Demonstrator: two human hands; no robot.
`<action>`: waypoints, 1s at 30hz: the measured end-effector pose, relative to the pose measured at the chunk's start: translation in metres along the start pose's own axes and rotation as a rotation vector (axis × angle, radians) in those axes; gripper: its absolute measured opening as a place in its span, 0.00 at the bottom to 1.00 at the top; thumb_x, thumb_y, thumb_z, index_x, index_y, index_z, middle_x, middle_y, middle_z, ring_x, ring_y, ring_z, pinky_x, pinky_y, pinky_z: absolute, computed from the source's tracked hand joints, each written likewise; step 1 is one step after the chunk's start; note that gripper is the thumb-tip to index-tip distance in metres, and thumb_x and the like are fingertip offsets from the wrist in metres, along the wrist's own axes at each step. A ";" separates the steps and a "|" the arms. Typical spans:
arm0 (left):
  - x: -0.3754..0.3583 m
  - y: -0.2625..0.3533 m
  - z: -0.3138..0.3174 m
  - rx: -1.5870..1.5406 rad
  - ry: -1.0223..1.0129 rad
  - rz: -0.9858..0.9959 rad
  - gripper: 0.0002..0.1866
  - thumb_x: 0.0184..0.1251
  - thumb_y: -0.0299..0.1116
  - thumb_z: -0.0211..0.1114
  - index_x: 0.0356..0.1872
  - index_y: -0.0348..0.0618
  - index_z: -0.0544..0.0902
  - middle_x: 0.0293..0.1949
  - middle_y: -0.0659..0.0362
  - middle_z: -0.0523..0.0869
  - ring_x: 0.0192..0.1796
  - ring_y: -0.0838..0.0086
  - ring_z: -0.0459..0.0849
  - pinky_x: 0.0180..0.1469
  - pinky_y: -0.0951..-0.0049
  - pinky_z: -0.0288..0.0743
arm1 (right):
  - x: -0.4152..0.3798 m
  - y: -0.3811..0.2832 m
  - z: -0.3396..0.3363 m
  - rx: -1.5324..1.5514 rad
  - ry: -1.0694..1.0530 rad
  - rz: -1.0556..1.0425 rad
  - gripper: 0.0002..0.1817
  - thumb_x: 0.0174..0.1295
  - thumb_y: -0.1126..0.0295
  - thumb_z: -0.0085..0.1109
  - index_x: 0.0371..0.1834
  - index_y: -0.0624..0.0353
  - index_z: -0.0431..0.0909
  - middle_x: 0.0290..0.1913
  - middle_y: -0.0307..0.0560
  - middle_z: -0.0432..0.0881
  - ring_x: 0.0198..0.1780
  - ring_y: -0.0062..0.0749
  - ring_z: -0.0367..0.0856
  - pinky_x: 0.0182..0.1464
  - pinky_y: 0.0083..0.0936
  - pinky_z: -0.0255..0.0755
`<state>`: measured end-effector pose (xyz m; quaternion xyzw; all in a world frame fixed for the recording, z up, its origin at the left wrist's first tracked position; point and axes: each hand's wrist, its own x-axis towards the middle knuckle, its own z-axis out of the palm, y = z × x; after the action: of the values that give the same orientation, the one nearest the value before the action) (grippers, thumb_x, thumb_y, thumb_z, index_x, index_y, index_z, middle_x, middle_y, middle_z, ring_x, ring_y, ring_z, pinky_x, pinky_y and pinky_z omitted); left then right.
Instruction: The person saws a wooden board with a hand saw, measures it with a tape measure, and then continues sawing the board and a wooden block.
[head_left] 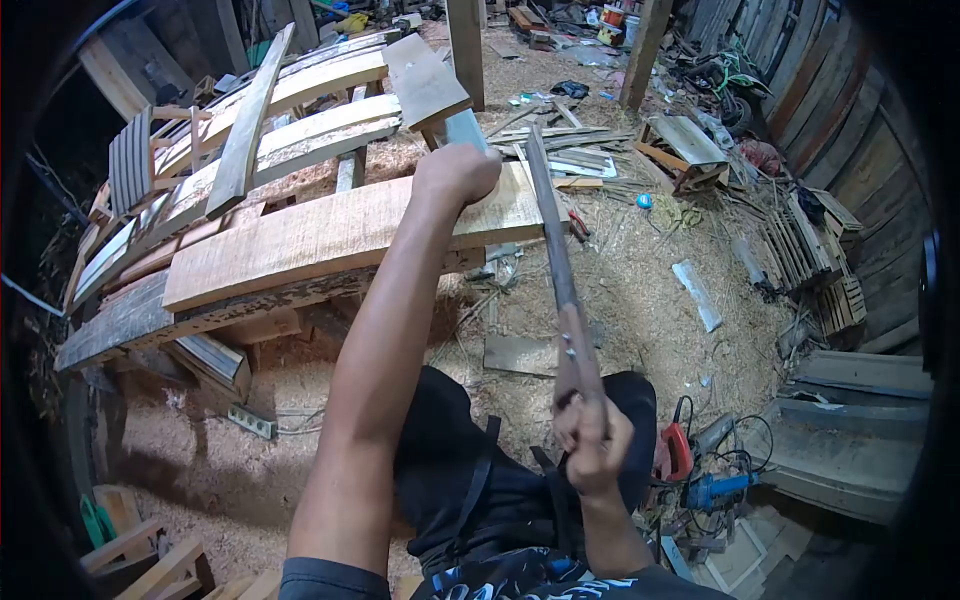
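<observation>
A long pale plank [340,235] lies across a rough wooden beam. On its right part my left hand [457,176] is closed, with a bluish piece [463,130] showing just beyond the fist; what the fingers grip is hidden. Below and to the right, my right hand [592,440] is wrapped round the lower end of a long dark bar [556,250] with a wooden-looking lower part. The bar slants up past the plank's right end, and its top reaches above the plank's far edge.
More planks [330,125] rest on the bench at the left. Sawdust and shavings cover the floor. A blue power tool [722,488] and a red-handled tool [678,450] lie at lower right. Wooden posts [647,55] stand ahead, with scrap boards [560,155] between them.
</observation>
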<state>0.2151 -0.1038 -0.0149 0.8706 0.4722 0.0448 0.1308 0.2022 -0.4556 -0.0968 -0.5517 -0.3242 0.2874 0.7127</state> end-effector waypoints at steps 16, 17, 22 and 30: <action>0.003 -0.002 -0.005 0.059 0.001 0.120 0.23 0.67 0.38 0.46 0.52 0.43 0.86 0.58 0.48 0.84 0.61 0.54 0.83 0.61 0.56 0.76 | -0.035 -0.029 -0.017 -0.116 0.007 0.000 0.21 0.75 0.57 0.49 0.30 0.65 0.75 0.17 0.35 0.72 0.19 0.14 0.67 0.22 0.18 0.57; -0.002 -0.001 -0.004 0.086 0.012 0.161 0.23 0.67 0.37 0.46 0.52 0.43 0.86 0.58 0.48 0.85 0.60 0.54 0.83 0.61 0.56 0.76 | -0.033 -0.036 -0.011 -0.111 0.000 -0.016 0.21 0.75 0.58 0.49 0.30 0.65 0.75 0.17 0.35 0.72 0.19 0.14 0.67 0.22 0.19 0.58; 0.001 -0.005 -0.001 0.073 -0.009 0.152 0.23 0.66 0.37 0.46 0.52 0.44 0.87 0.57 0.48 0.85 0.60 0.55 0.84 0.61 0.57 0.76 | 0.073 -0.029 0.028 -0.092 0.022 -0.007 0.20 0.77 0.59 0.48 0.29 0.62 0.71 0.20 0.34 0.70 0.20 0.14 0.64 0.22 0.17 0.55; -0.005 0.000 0.001 0.039 0.024 0.124 0.22 0.65 0.38 0.49 0.47 0.43 0.89 0.53 0.45 0.87 0.57 0.53 0.85 0.59 0.58 0.77 | 0.005 -0.045 0.018 -0.131 0.039 0.076 0.23 0.75 0.54 0.51 0.31 0.64 0.75 0.17 0.37 0.69 0.20 0.17 0.66 0.23 0.18 0.58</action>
<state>0.2121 -0.1083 -0.0156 0.8999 0.4198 0.0542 0.1052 0.1935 -0.4515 -0.0488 -0.6145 -0.3075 0.2815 0.6697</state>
